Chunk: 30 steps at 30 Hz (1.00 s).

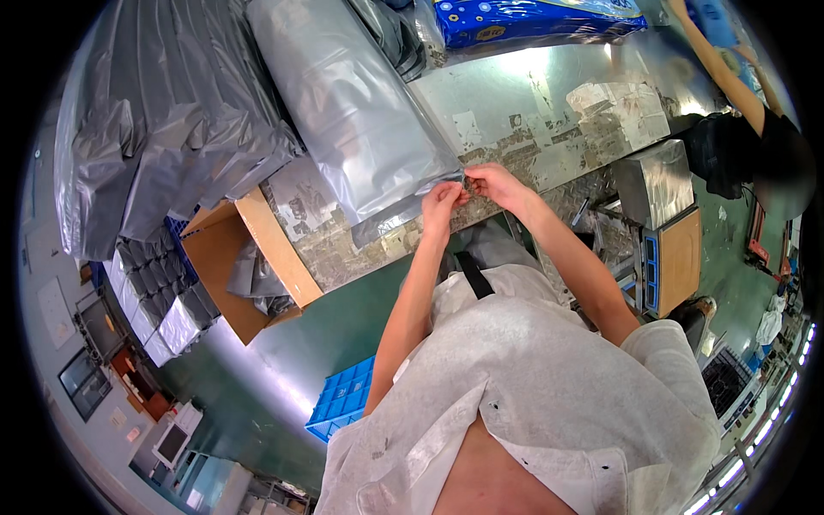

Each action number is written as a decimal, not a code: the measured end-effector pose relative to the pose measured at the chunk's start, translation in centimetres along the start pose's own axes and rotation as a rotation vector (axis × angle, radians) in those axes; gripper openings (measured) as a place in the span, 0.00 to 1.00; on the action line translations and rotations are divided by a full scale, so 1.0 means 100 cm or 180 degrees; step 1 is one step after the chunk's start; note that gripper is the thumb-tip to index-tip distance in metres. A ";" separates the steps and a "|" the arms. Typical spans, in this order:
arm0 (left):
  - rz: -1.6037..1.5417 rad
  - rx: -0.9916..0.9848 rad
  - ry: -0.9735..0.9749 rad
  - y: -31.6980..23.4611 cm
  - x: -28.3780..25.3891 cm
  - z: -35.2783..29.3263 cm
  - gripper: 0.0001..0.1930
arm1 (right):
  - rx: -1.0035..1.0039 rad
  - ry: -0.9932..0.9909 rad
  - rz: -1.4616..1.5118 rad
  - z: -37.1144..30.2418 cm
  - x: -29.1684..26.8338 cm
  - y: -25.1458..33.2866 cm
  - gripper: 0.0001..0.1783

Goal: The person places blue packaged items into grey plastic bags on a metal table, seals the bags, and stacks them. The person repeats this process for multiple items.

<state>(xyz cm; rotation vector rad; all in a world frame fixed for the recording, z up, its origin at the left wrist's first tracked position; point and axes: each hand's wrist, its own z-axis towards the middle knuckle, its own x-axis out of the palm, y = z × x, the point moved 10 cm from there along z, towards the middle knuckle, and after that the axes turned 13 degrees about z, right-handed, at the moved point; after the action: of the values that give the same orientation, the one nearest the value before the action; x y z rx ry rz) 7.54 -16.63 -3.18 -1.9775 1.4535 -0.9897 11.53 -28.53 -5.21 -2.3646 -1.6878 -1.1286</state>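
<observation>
A stack of shiny grey plastic bags (pixel 360 103) lies on the worn metal table (pixel 481 94), its near edge reaching the table's front. At the right corner of that edge, my left hand (pixel 442 203) has its fingers closed in a pinch on the bag's corner. Beside it, almost touching, my right hand (pixel 498 184) pinches at the same corner. Fingers hide exactly how much plastic is between them. Further left, a larger heap of grey plastic bags (pixel 180 103) spreads over the table and hangs past its edge.
An open cardboard box (pixel 227 253) with grey plastic scraps stands at the table's left end. Blue plastic-wrapped packages (pixel 532 21) lie at the far side. A blue crate (pixel 343 396) is on the floor. To the right are a metal box (pixel 654 182) and a co-worker's arm (pixel 725 73).
</observation>
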 end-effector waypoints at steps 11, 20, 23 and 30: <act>-0.0294 -0.0391 -0.0139 0.020 -0.008 -0.010 0.09 | -0.1033 -0.0654 -0.1263 -0.013 -0.005 0.028 0.11; 0.0310 -0.0275 -0.0128 0.012 -0.020 -0.029 0.06 | -0.1541 -0.0518 -0.3260 -0.023 0.025 0.039 0.16; 0.1842 0.0170 -0.0109 0.014 -0.066 -0.049 0.06 | -0.1439 -0.0659 -0.3668 -0.008 -0.005 0.036 0.14; 0.4156 -0.0145 -0.2301 -0.048 -0.330 -0.204 0.09 | -0.0948 -0.0338 -0.2662 0.002 -0.024 0.032 0.07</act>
<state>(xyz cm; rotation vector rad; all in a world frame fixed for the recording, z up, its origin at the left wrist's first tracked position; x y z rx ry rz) -11.24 16.81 4.25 -0.8026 1.7665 0.3039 13.93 -31.67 -5.55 -1.8633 -2.8539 -1.4220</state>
